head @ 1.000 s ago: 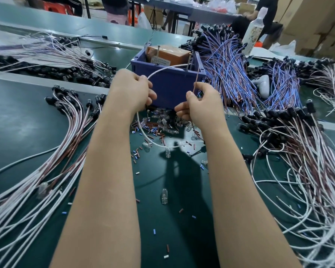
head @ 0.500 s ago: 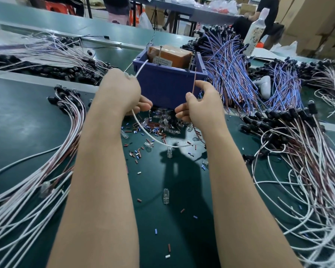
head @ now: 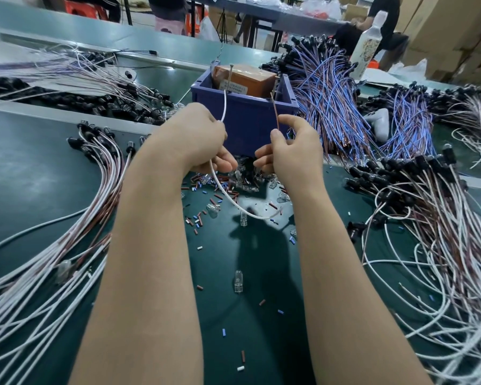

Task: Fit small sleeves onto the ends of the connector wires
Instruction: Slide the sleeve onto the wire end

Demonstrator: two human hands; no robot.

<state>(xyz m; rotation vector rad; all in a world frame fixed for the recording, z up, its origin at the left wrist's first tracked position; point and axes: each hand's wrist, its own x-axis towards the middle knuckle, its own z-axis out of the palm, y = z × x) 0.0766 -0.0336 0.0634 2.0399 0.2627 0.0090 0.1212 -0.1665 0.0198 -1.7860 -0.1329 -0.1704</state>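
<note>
Bin (head: 246,126): blue plastic, open-topped, mid-table.
Box (head: 245,79): brown cardboard, labelled, inside the bin.
Bottle (head: 368,48): white, patterned, upright beyond the bin, to the right.
Cartons (head: 456,29): brown, stacked at far right.

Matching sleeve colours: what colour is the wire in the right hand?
Reddish brown; the wire shows best in the head view.

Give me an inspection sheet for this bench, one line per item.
Surface: green mat, strewn with parts.
Job's things: white wire pinched in left hand, end up; brown wire pinched in right hand; loose sleeves below the hands.
Clutter: clear bulbs; blue bin holding an orange box.
Hands: both hold wires above the mat.
Cables: white-brown bundles left and right; blue-brown bundle right of the bin.
Surroundings: bottle, cardboard boxes, people at far tables.
</note>
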